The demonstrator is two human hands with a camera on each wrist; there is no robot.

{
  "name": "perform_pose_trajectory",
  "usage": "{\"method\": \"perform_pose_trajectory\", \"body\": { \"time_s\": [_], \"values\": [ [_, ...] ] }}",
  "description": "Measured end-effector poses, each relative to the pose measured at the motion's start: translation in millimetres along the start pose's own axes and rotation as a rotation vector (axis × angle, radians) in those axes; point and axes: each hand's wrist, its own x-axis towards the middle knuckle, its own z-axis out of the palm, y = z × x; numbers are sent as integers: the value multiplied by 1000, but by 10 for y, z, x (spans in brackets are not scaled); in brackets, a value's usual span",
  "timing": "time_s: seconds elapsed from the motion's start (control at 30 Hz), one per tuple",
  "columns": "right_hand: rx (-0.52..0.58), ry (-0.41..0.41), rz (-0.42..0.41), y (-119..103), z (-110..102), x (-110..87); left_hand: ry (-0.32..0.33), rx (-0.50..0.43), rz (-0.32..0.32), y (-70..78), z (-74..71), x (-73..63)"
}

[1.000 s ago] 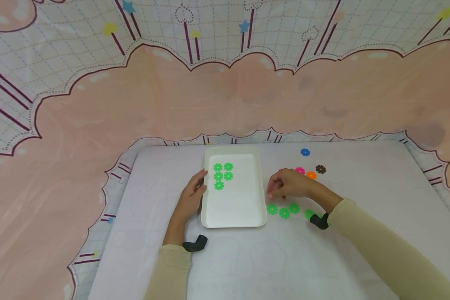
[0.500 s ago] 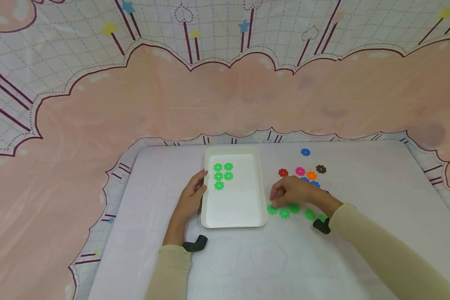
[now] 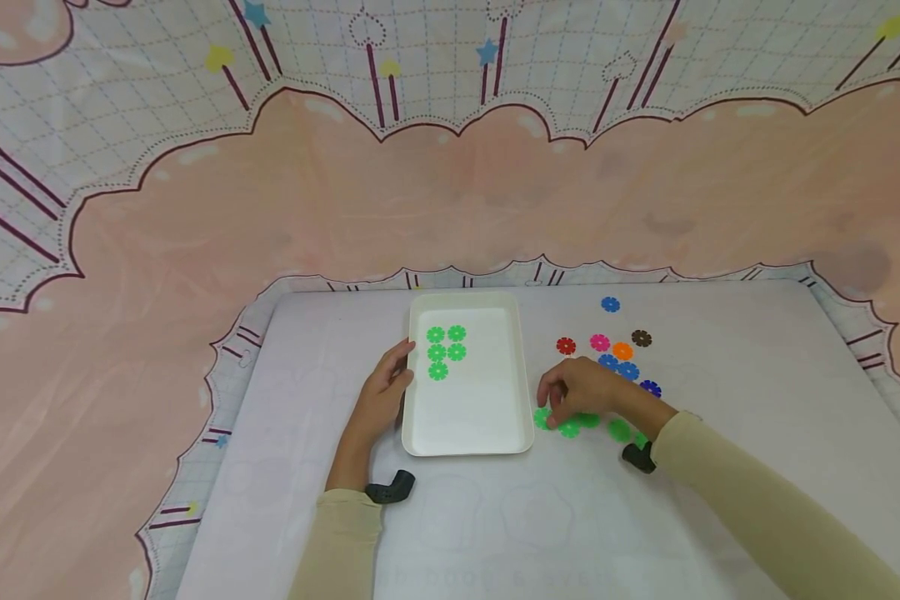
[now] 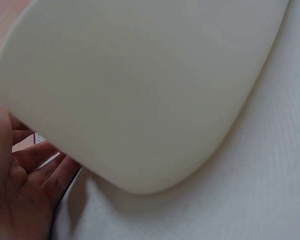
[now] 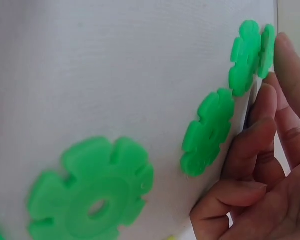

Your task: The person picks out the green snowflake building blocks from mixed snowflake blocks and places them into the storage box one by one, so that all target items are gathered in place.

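Observation:
A white rectangular tray [image 3: 480,408] lies on the table, with several green flower-shaped interlocking discs [image 3: 457,333] in its upper left part. My left hand [image 3: 378,396] holds the tray's left side, fingers at its edge; the left wrist view shows the fingers [image 4: 55,177] partly hidden by the tray wall [image 4: 140,110]. To the right of the tray, my right hand [image 3: 585,387] reaches down over a row of green discs. Its thumb and forefinger are at the leftmost green disc [image 3: 541,417], which lies on the table. In the right wrist view a fingertip [image 5: 285,50] touches or nearly touches a green disc [image 5: 266,51].
Beyond my right hand lie loose discs: red [image 3: 566,346], pink [image 3: 599,342], orange [image 3: 622,351], brown [image 3: 641,338], several blue [image 3: 610,305] and one dark blue [image 3: 650,388]. More green discs [image 3: 619,430] lie beneath my right wrist. A white cloth [image 3: 495,525] covers the table.
My right hand has come down and slightly toward me, from above the green row to its leftmost disc. The red and blue discs it covered now show. Left hand and tray stay still.

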Motion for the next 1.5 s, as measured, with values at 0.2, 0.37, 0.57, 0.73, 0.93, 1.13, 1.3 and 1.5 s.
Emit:
{"method": "perform_pose_trajectory", "body": {
  "time_s": [0.2,0.37,0.57,0.73,0.93,1.13,1.3,1.5],
  "values": [
    [-20,8,17,9,12,18,16,17,16,-10,2,-12],
    [-23,5,7,22,11,24,20,24,13,-9,8,-11],
    [9,-5,-4,23,2,19,15,14,24,-7,4,-8],
    [23,-13,-32,49,-16,26,4,-12,21,-5,-2,-3],
    [58,-25,-48,80,-56,27,-11,-17,-12,80,8,-20],
    [82,-56,-36,70,-113,7,-23,-35,-18,306,14,-106],
    [116,-78,-5,57,-143,-15,-23,-35,-13,345,15,-123],
    [130,-95,-37,31,-183,-26,-25,-43,-15,334,12,-116]
  ]
}}
